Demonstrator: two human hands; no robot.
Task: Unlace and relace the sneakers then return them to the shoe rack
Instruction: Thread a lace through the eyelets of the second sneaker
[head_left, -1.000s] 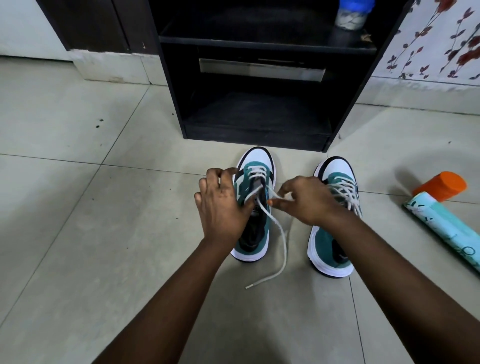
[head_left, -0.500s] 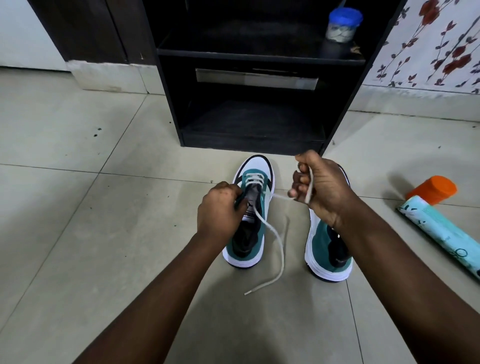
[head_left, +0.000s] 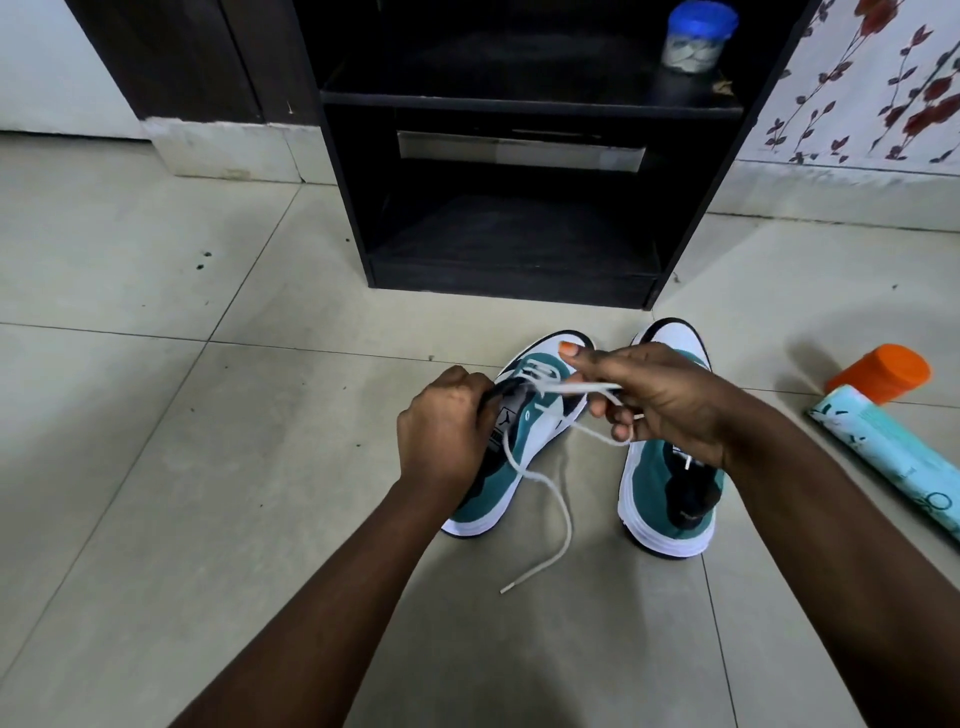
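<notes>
A white lace (head_left: 558, 512) trails loose from the left sneaker (head_left: 524, 441), only its toe-end eyelets threaded, so by the look of it the job is barely halfway. The teal-and-white pair stands on the floor (head_left: 156, 467) just before the rack (head_left: 519, 208); the right sneaker (head_left: 670, 499) appears laced, though a forearm hides much of it. The left hand (head_left: 447, 431) grips the tongue; the right hand (head_left: 660, 395) pinches the lace taut. Relacing and shelving remain. A tube (head_left: 888, 447) lies near the floor's right edge.
</notes>
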